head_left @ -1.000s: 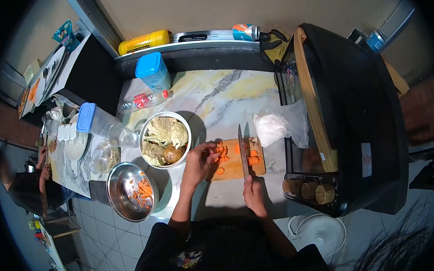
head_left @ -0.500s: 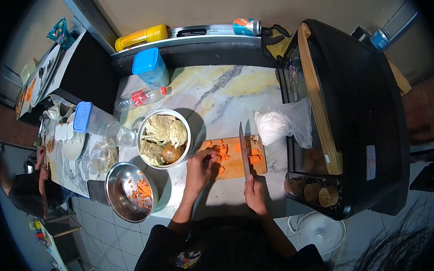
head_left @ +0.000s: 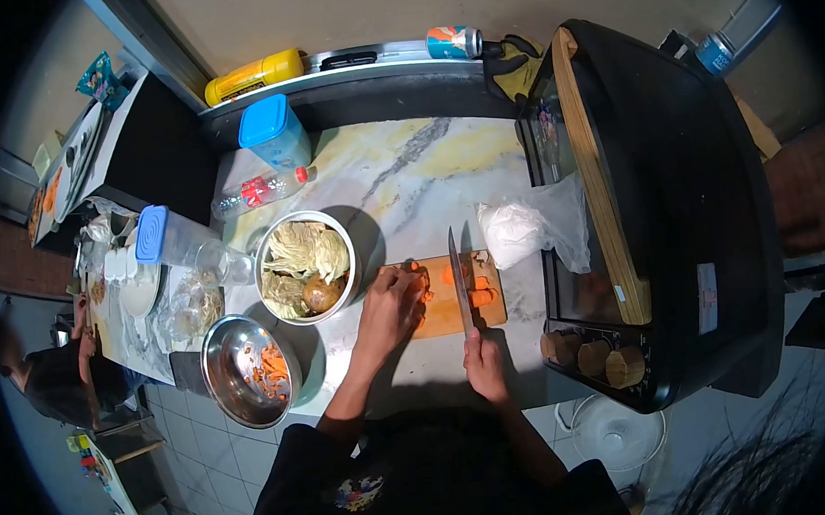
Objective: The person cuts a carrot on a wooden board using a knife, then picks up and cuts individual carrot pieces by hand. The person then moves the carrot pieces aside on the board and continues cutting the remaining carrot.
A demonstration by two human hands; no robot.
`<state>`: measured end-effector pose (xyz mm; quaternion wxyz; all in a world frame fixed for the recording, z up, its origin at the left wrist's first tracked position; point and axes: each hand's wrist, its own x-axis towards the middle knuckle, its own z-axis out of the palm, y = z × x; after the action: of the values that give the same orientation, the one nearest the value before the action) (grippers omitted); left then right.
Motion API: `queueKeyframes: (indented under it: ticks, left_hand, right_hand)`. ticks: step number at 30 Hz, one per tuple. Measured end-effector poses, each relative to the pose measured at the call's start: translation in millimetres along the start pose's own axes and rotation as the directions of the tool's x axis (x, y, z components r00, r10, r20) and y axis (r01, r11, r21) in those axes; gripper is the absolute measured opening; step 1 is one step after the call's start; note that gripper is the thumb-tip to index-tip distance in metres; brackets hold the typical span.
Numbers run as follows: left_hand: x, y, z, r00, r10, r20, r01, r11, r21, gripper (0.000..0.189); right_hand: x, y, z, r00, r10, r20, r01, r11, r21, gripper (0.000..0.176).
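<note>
My right hand (head_left: 484, 364) grips a kitchen knife (head_left: 460, 278) by its handle, the long blade pointing away from me over the wooden cutting board (head_left: 444, 322). My left hand (head_left: 390, 307) lies over the board's left part, its fingers curled down around carrot pieces (head_left: 420, 280) that show beside the fingertips; the hand hides the rest of them. Right of the blade lie larger carrot chunks (head_left: 481, 297). Left of the board stands a white bowl (head_left: 354, 293) with cabbage leaves (head_left: 308, 248) and a brownish round vegetable (head_left: 322, 293).
A steel bowl (head_left: 216, 384) with carrot scraps stands at the front left. A bag of white powder (head_left: 512, 234) sits behind the board, beside a black oven (head_left: 680, 197). A plastic bottle (head_left: 258, 191) and a blue-lidded container (head_left: 274, 134) are farther back. Another person (head_left: 59, 374) is at the far left.
My left hand has shifted slightly to cover the carrot pieces on the board's left side. My right hand keeps the knife in nearly the same place. The view has shifted a little.
</note>
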<state>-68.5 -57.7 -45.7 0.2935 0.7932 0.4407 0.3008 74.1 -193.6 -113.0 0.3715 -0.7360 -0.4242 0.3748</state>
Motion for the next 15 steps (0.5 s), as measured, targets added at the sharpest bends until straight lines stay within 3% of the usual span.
queueKeyframes:
  ticks: [8,13,15]
  left_hand:
    - [-2.9,-2.2,5.5,0.999,-0.034,0.011,0.033,0.999,0.024,0.02]
    - [-1.4,1.1,1.2,0.996,-0.092,0.021,0.093,0.992,-0.085,0.016]
    - [-0.6,-3.0,2.2,0.996,-0.092,-0.001,0.091,0.992,-0.09,0.016]
  right_hand:
    - [-0.9,-2.2,-0.4,0.999,0.039,0.015,-0.04,0.999,0.037,0.054]
    - [-0.7,-4.8,-1.9,0.999,0.051,0.018,-0.05,0.999,-0.004,0.055]
    - [-1.3,-8.9,-3.9,0.995,0.087,0.049,-0.091,0.992,0.085,0.055]
